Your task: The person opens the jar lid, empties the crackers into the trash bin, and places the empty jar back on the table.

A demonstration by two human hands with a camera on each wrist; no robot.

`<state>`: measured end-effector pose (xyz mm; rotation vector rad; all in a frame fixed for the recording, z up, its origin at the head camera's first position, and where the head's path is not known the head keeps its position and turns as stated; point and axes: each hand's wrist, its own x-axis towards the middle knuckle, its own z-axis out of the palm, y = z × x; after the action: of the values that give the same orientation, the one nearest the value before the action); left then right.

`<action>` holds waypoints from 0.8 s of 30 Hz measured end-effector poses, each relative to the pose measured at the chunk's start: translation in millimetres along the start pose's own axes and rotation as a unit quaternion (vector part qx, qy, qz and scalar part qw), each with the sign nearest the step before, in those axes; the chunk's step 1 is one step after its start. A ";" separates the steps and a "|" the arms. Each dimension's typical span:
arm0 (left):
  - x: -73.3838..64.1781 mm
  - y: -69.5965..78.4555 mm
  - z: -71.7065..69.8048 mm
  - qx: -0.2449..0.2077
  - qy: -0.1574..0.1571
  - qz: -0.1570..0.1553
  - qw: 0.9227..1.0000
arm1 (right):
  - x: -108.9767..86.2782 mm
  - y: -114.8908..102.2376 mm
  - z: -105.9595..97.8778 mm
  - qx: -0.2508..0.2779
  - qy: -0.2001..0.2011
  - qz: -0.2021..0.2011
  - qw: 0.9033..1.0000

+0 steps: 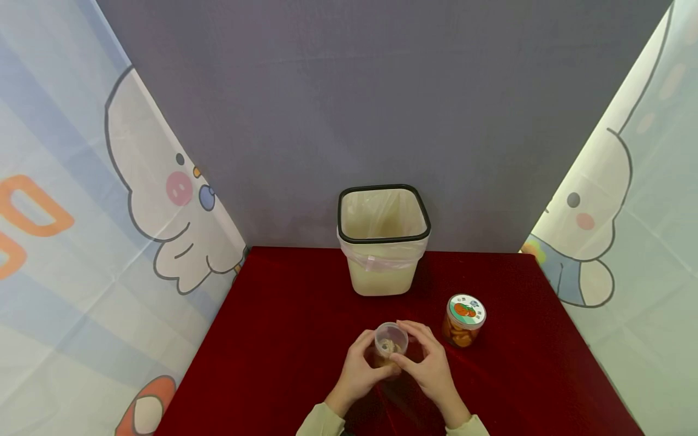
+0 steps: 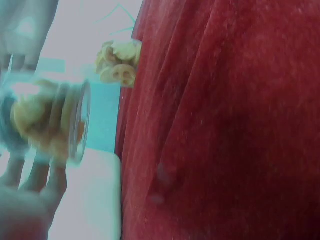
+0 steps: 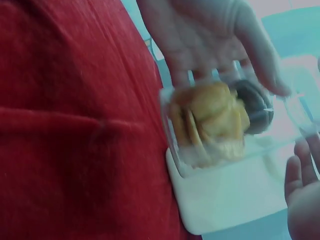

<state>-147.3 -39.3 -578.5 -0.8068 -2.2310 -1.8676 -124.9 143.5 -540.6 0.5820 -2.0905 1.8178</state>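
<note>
Both hands hold a clear plastic jar (image 1: 391, 339) with golden-brown biscuits and a dark round piece inside. It is close over the red cloth, in front of the bin. My left hand (image 1: 357, 370) grips its left side, fingers curled about the wall. On the opposite side, my right hand (image 1: 432, 367) has its fingers round the jar, thumb near the rim. No printed lid shows on top. The right wrist view shows the biscuits (image 3: 210, 125) through the wall. To the right stands a second jar (image 1: 463, 321) of biscuits, with a printed lid on.
A cream bin (image 1: 382, 275) with a black rim and a clear liner stands at the back of the table. Red cloth (image 1: 272, 339) covers the tabletop. Behind rises a grey panel (image 1: 382, 103); cartoon-printed sheets (image 1: 180, 242) hang at both sides.
</note>
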 end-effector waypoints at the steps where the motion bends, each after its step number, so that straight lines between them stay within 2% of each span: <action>1: -0.5 -0.6 -1.2 -0.014 -0.018 -0.005 1.000 | -0.3 0.2 -2.6 0.004 -0.011 -0.003 1.000; 6: 0.1 2.1 -9.5 -0.064 -0.096 -0.017 0.993 | 0.0 0.5 -12.5 0.027 -0.061 -0.008 0.998; 8: 0.3 2.6 -11.6 -0.073 -0.110 -0.020 0.991 | 0.6 1.1 -14.6 0.037 -0.074 -0.009 0.997; 11: 0.6 1.0 -12.0 -0.079 -0.113 -0.029 0.990 | 1.9 1.2 -16.1 0.051 -0.085 -0.009 0.995; 15: 0.7 -2.1 -10.0 -0.069 -0.081 -0.029 0.994 | 1.9 1.3 -13.4 0.053 -0.066 0.002 0.996; 20: -0.8 -4.5 -3.4 -0.037 -0.006 -0.016 0.999 | -1.5 2.2 4.1 0.018 0.027 0.018 0.999; 24: 0.5 4.9 6.2 -0.006 0.039 -0.004 0.999 | -3.4 -7.2 20.1 -0.007 0.091 0.025 0.996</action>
<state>-143.9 -32.8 -575.5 -0.7152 -2.1801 -1.8845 -117.7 123.2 -539.0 0.3489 -2.0113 1.8086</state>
